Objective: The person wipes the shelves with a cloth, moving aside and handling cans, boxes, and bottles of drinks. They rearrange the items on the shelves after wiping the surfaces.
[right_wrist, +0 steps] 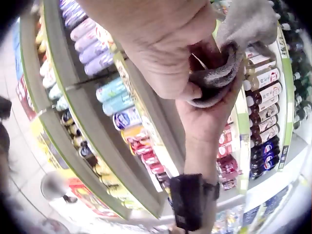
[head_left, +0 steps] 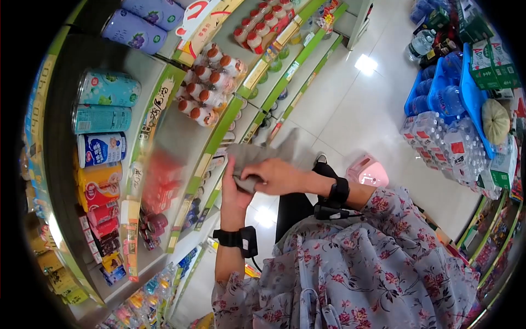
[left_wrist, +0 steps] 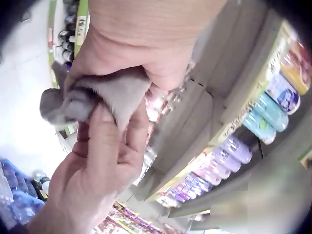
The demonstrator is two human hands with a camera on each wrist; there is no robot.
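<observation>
A soft grey cloth is bunched between the two hands in front of the shelving. The left hand holds it from below, its palm partly covered by the fabric. Bent fingers of the right hand pinch its near edge. In the left wrist view, the cloth hangs folded under the left hand, with the right hand gripping it from underneath. A dark opening between folds of the cloth shows in the right wrist view, beside the right thumb.
Shelves on the left hold teal cans, purple cans and packs of red-capped bottles. A pink stool-like object stands on the tiled floor. On the right are a blue crate and wrapped water bottles.
</observation>
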